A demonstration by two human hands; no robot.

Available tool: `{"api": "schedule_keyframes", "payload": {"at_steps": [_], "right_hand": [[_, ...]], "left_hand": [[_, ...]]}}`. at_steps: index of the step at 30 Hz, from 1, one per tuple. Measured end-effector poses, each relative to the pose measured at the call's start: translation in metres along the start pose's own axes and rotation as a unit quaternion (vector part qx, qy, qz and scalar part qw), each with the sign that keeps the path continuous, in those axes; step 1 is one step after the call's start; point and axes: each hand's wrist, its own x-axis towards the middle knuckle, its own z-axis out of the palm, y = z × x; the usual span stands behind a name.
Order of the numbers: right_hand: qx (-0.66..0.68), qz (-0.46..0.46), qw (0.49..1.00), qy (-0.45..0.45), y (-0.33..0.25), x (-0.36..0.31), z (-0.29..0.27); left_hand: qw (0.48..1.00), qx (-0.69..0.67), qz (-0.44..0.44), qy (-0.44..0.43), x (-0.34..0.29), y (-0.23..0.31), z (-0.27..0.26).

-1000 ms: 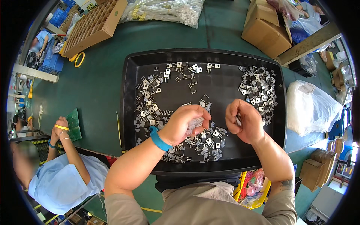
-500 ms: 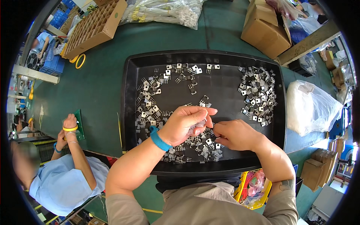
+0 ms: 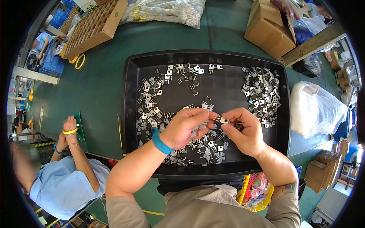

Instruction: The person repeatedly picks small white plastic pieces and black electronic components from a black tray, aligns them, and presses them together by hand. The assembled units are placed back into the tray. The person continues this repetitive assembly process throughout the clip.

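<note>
My right hand (image 3: pixel 247 133) pinches a three-legged transistor (image 3: pixel 224 120) between thumb and index finger, its metal legs pointing left. Those legs reach the fingertips of my left hand (image 3: pixel 184 127); whether they touch is hard to tell. My left hand is curled palm up around small pale pieces (image 3: pixel 195 132), whose kind is partly hidden by the fingers. Both hands are above a black tray (image 3: pixel 205 171). Under and beside them lies a loose heap of transistors (image 3: pixel 211 144), mixed black, silver and grey.
A separate transistor pile (image 3: pixel 262 98) lies at the tray's right side. Beyond the tray are a divided carton (image 3: pixel 95 30), bagged cables (image 3: pixel 163 13) and a cardboard box (image 3: pixel 270 30). A white plastic bag (image 3: pixel 315 108) stands at right. A person in blue (image 3: pixel 68 182) works at left.
My right hand has risen slightly from the heap and turned, and a transistor now shows between its fingertips. My left hand stays nearly in place, still curled around the pale pieces.
</note>
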Motion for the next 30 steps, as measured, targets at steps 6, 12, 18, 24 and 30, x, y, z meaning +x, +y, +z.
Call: {"api": "schedule_keyframes", "payload": {"at_steps": [6, 12, 18, 24, 30], "right_hand": [[0.015, -0.038, 0.999, -0.001, 0.001, 0.000, -0.002], [-0.012, -0.050, 0.999, -0.017, 0.005, 0.000, -0.002], [-0.049, -0.027, 0.991, -0.119, -0.002, 0.004, -0.007], [-0.016, 0.015, 0.992, -0.128, -0.004, 0.003, -0.007], [0.036, 0.031, 0.994, -0.103, -0.002, 0.002, -0.006]], "left_hand": [[1.000, 0.013, -0.005, -0.010, 0.001, -0.002, -0.004], [1.000, 0.000, -0.005, -0.002, 0.001, -0.001, 0.000], [0.999, 0.030, 0.010, 0.000, 0.005, -0.005, -0.006], [0.998, 0.054, 0.001, 0.017, 0.003, -0.001, 0.001], [1.000, 0.018, -0.004, -0.014, 0.004, -0.009, -0.006]]}}
